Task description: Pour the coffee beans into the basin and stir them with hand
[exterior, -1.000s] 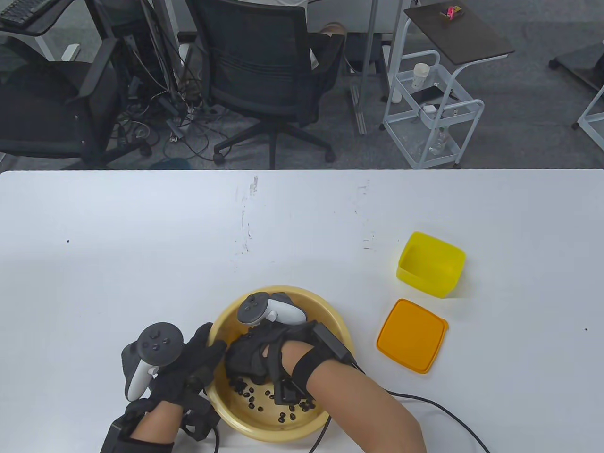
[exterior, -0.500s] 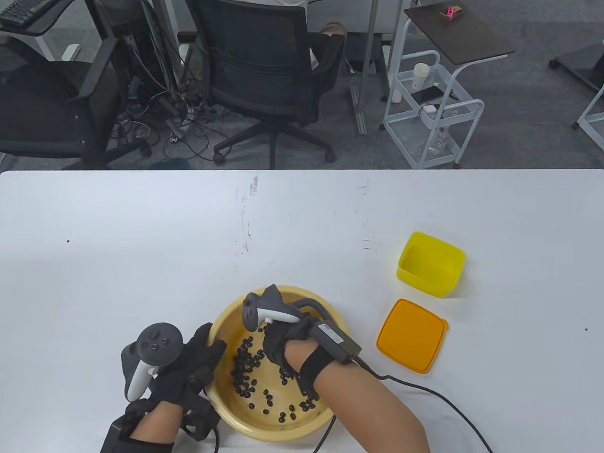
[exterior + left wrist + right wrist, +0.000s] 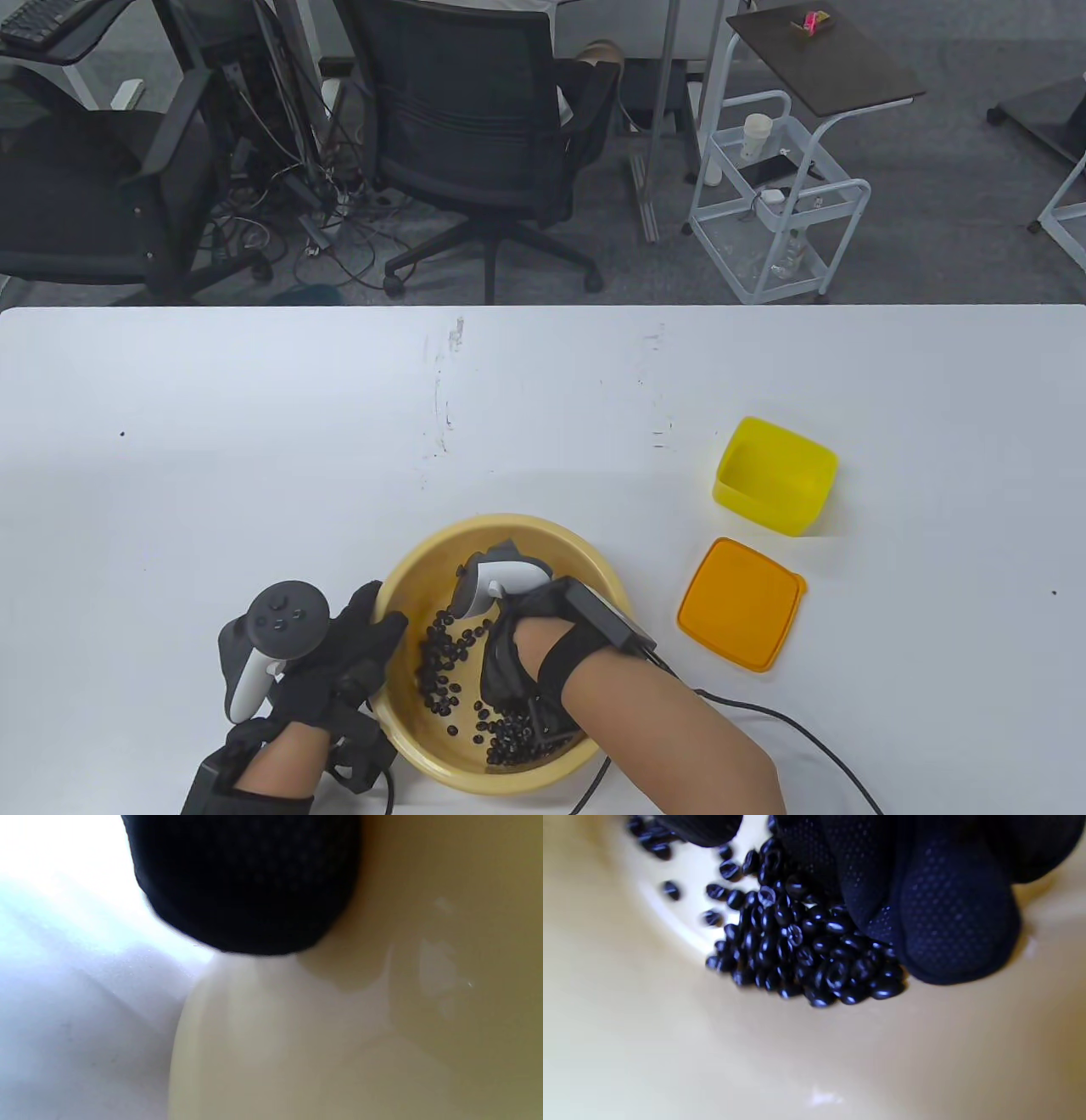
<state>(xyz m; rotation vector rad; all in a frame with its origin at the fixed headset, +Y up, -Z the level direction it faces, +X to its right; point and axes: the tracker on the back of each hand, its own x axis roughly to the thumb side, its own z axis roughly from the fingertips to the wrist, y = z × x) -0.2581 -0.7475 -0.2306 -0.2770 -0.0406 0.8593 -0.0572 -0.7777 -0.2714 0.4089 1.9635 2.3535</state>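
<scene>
Since 0.5 s ago, the right hand [image 3: 509, 671] has been drawn toward the near wall of the basin [image 3: 594, 560], and the coffee beans [image 3: 445, 662] are now heaped against its fingers [image 3: 950, 929]. These are loosely extended, pushing the beans, with nothing gripped. The basin's left rim is held by the left hand [image 3: 339, 671], thumb over the edge. A yellow box [image 3: 774, 475] and orange lid [image 3: 741, 604] are seen to the right.
</scene>
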